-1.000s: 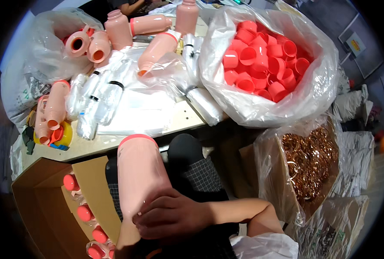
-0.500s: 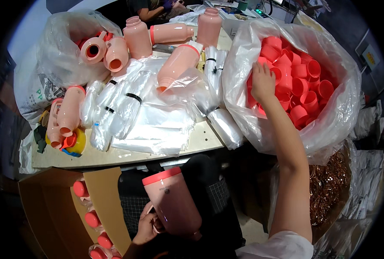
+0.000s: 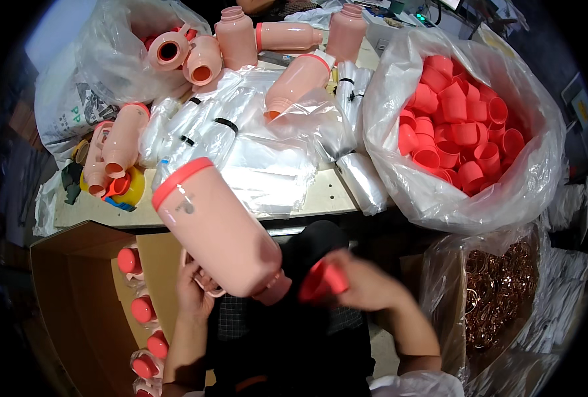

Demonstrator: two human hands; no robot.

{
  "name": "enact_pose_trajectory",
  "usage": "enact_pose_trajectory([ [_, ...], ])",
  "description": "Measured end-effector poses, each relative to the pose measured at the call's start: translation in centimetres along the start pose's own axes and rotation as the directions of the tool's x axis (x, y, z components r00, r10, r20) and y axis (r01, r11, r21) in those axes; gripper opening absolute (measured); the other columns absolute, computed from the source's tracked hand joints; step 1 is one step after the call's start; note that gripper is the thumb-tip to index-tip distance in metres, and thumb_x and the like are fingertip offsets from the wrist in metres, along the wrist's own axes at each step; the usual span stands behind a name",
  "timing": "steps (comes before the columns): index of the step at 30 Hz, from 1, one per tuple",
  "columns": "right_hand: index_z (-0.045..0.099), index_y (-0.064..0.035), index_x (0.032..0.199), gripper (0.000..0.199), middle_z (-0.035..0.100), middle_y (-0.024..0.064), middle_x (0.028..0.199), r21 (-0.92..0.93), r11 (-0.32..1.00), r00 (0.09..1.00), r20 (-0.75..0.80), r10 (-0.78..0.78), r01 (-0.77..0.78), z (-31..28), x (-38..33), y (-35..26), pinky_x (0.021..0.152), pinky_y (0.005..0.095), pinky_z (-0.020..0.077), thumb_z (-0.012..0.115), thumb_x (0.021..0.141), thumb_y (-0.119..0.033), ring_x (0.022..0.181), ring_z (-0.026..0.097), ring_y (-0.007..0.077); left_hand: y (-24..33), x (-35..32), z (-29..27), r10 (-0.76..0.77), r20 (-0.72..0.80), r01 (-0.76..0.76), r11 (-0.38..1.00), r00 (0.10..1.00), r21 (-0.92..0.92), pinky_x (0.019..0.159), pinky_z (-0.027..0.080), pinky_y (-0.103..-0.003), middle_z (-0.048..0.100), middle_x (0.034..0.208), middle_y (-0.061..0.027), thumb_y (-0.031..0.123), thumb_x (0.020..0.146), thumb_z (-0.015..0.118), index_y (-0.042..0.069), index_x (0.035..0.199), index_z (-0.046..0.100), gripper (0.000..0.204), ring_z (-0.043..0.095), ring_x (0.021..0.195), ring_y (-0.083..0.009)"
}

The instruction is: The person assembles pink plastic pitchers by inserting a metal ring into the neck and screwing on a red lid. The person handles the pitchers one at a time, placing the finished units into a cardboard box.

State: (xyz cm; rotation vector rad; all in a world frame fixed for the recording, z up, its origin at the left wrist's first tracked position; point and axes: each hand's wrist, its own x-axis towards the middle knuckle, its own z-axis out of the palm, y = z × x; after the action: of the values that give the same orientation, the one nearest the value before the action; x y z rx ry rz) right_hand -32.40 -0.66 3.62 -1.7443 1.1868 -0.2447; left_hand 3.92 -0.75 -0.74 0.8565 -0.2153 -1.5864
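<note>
My left hand [image 3: 194,290] is closed round the handle of a pink vacuum flask [image 3: 218,231]. The flask tilts over my lap, its red-banded end up and to the left, its narrow neck down towards the right. Just beside that neck, my right hand [image 3: 366,283] grips a red cup [image 3: 323,281], apart from the flask; motion smears both cup and fingers. Over to the right, a large clear plastic bag [image 3: 393,178] is filled with red cups [image 3: 466,134] of the same kind.
On the table [image 3: 333,195] lie clear plastic sleeves [image 3: 261,175] and several other pink flasks [image 3: 235,40]. A cardboard box [image 3: 75,298] at lower left holds red-capped flasks [image 3: 143,309]. Copper-coloured rings [image 3: 496,298] fill a lined box at lower right. Another bag [image 3: 108,66] stands far left.
My right hand has come out of the bag of cups, down and left to the flask's neck, with a red cup in it. My left hand has raised the flask up and leftward.
</note>
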Motion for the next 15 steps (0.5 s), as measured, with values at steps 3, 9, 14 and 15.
enact_pose_trajectory([
  [3, 0.042, -0.0028, 0.138, 0.07, 0.06, 0.0156, 0.128, 0.689, 0.725, 1.0, -0.018, 0.004, 0.009, 12.1, 1.7, 1.4, 0.101, 0.0383, 0.0494, 0.082, 0.085, -0.024, 0.121, 0.058, 0.0221, -0.1, -1.8, 2.9, -0.03, 0.13, 0.007, 0.984, 0.991, 0.179, 0.04, 0.032, -0.02, 0.057, 0.08, -0.005, -0.002, 0.094, 0.047, 0.002, 0.142, 0.042, 0.048, 0.042, 0.047, -0.0069],
  [9, 0.042, -0.0035, 0.144, 0.06, 0.058, 0.0158, 0.136, 0.878, 0.45, 0.986, -0.158, -0.055, 0.165, 16.9, 0.6, 1.9, 0.104, 0.0383, 0.0486, 0.071, 0.092, -0.007, 0.126, 0.055, 0.0199, 0.4, -4.6, -0.8, -0.204, 0.183, -0.016, 0.623, 0.962, 0.782, 0.071, 0.05, -0.025, 0.061, 0.129, -0.0134, -0.009, 0.083, 0.048, 0.004, 0.152, 0.04, 0.07, 0.064, 0.083, -0.0151],
  [14, 0.042, 0.0013, 0.149, 0.056, 0.052, 0.0169, 0.145, 0.929, 0.062, 0.906, -0.37, 0.206, 0.365, 5.0, -0.4, 0.6, 0.114, 0.0361, 0.0403, 0.052, 0.098, -0.018, 0.135, 0.051, 0.0235, -2.1, -4.9, 1.9, -0.407, 0.386, -0.298, 0.264, 0.828, 0.917, 0.096, 0.049, -0.031, 0.061, 0.136, -0.0142, 0.006, 0.093, 0.059, 0.007, 0.146, 0.049, 0.054, 0.062, 0.116, -0.0171],
  [15, 0.038, 0.001, 0.151, 0.064, 0.052, 0.0152, 0.145, 0.887, 0.35, 0.931, -0.353, 0.093, 0.301, 3.9, -0.5, 1.7, 0.113, 0.0347, 0.04, 0.059, 0.092, -0.012, 0.134, 0.051, 0.0217, -1.1, -3.0, 3.6, -0.506, 0.321, -0.258, 0.192, 0.801, 0.947, 0.095, 0.05, -0.031, 0.063, 0.133, -0.0136, 0.009, 0.094, 0.061, 0.007, 0.143, 0.053, 0.05, 0.062, 0.113, -0.0165],
])
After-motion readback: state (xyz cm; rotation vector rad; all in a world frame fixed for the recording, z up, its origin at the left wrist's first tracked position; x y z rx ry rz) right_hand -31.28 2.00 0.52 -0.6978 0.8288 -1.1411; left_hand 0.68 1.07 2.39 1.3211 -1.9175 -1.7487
